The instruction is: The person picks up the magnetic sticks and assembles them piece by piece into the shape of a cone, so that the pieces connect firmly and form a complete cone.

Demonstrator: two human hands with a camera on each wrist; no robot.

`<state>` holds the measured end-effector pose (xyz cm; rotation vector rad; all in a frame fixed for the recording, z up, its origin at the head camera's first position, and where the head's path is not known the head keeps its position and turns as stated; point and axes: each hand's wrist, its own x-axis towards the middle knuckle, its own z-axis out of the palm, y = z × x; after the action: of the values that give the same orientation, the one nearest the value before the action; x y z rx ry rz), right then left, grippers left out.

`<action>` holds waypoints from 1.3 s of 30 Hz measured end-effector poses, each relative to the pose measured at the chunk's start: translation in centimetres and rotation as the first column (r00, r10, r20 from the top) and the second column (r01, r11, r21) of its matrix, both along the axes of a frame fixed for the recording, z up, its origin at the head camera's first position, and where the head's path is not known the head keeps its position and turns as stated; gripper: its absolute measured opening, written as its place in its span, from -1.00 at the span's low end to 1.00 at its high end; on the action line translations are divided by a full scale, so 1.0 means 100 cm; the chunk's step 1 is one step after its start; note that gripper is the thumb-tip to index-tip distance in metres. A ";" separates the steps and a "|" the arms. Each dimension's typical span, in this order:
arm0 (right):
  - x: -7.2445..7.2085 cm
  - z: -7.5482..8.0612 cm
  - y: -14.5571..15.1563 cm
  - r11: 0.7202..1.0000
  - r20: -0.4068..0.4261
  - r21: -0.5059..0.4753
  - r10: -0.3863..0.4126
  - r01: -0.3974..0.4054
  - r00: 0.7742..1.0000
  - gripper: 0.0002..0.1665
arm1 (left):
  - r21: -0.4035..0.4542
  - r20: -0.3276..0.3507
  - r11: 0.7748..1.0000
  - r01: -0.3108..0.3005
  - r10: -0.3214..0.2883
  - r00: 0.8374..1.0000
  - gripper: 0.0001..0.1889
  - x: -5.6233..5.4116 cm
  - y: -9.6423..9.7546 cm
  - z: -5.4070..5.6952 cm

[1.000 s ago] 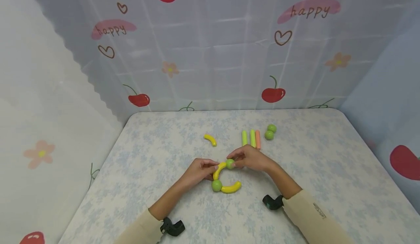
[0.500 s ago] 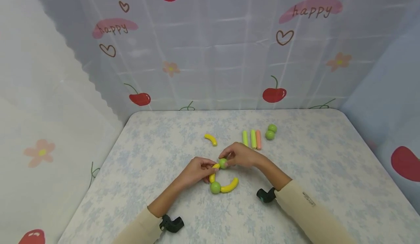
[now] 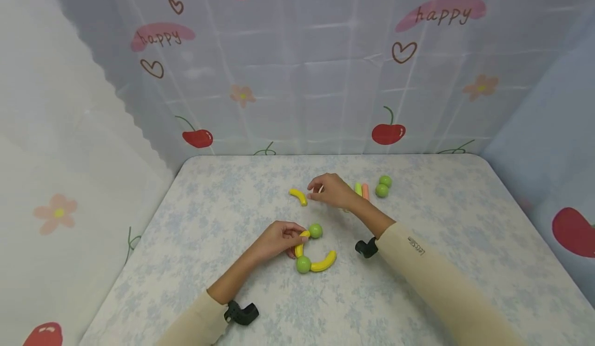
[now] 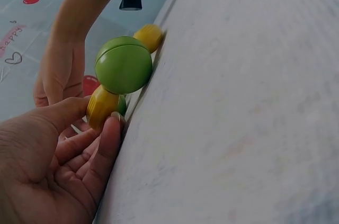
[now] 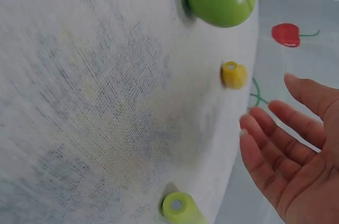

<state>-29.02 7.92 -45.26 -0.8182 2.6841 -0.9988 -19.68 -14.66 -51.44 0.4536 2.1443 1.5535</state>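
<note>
My left hand [image 3: 279, 240] pinches a yellow banana-shaped rod [image 3: 299, 251] between thumb and fingers. A green ball [image 3: 315, 231] meets its far end, and another green ball [image 3: 303, 264] meets its near end. From the near ball a second yellow curved rod [image 3: 324, 262] runs right, so the pieces form an open curve on the table. My right hand [image 3: 332, 190] holds nothing; its fingers are loosely bent, just right of a loose yellow curved rod [image 3: 298, 197]. In the right wrist view, that loose rod [image 5: 234, 75] shows a grey disc in its end.
Behind my right hand stand out a light green stick [image 3: 358, 189] and an orange stick [image 3: 365, 192]; another green stick [image 5: 180, 211] shows in the right wrist view. Two green balls [image 3: 382, 190] lie to their right. A patterned curtain [image 3: 297, 77] rises behind the table.
My right hand has let go of the far green ball and moved away from me toward the loose yellow rod. The joined pieces shifted slightly left, with my left hand still on them.
</note>
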 end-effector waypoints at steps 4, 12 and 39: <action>-0.011 -0.003 -0.010 0.996 -0.028 0.072 -0.041 0.043 0.999 -0.62 | -0.018 -0.014 1.000 0.007 -0.008 1.000 -0.67 0.000 -0.001 0.003; -0.023 -0.011 -0.031 0.987 -0.007 0.151 -0.048 0.049 0.999 -0.64 | -0.073 -0.073 0.997 0.009 -0.014 0.997 -0.70 0.000 -0.003 0.002; -0.005 -0.019 -0.008 0.985 0.005 0.137 -0.105 0.103 0.994 -0.76 | -0.059 -0.047 0.998 -0.009 0.006 0.999 -0.69 -0.001 -0.005 0.000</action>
<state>-29.56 7.16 -47.20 -0.6500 2.7735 -0.8260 -19.81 -15.13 -51.48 0.4668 2.2236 1.4925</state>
